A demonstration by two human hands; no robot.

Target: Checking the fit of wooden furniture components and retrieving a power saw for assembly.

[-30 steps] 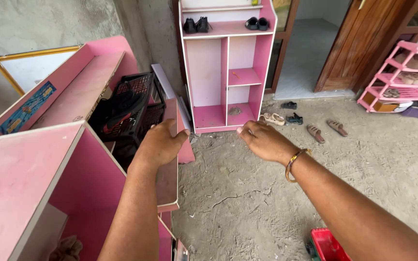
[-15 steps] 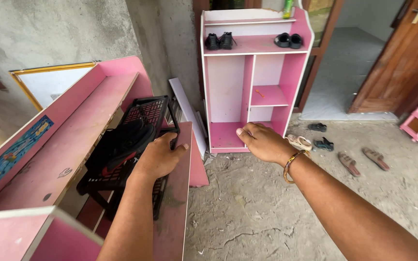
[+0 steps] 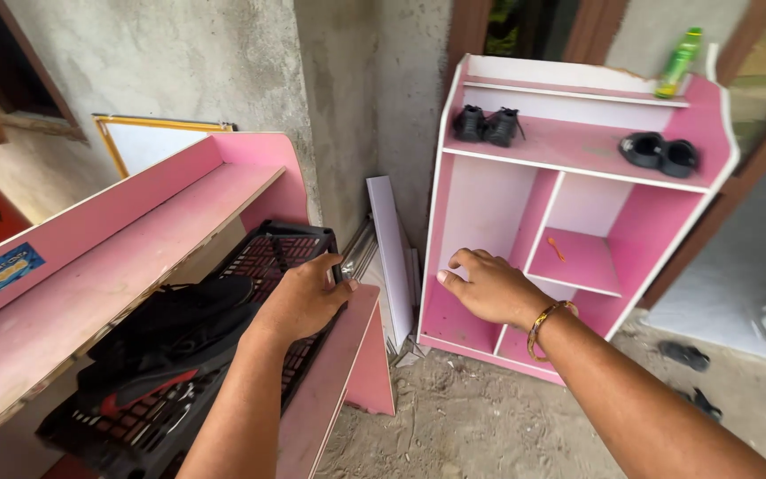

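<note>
My left hand (image 3: 301,299) grips the top corner of a black plastic crate (image 3: 263,266) that lies tilted inside a pink cabinet (image 3: 117,248) at my left. A black bag or garment with red trim (image 3: 166,341) rests on the crate. My right hand (image 3: 488,286) hovers in the air with its fingers loosely curled and nothing in them, in front of a second pink and white shelf unit (image 3: 578,213) that stands against the wall.
Two pairs of black shoes (image 3: 488,124) (image 3: 662,153) and a green bottle (image 3: 677,62) sit on the shelf unit. White boards (image 3: 394,257) lean in the corner. A framed whiteboard (image 3: 157,142) leans on the concrete wall. Sandals (image 3: 689,357) lie on the floor.
My view has moved closer to the corner and the standing shelf unit. My left hand has shifted onto the crate's corner, and my right hand has come nearer the shelf unit.
</note>
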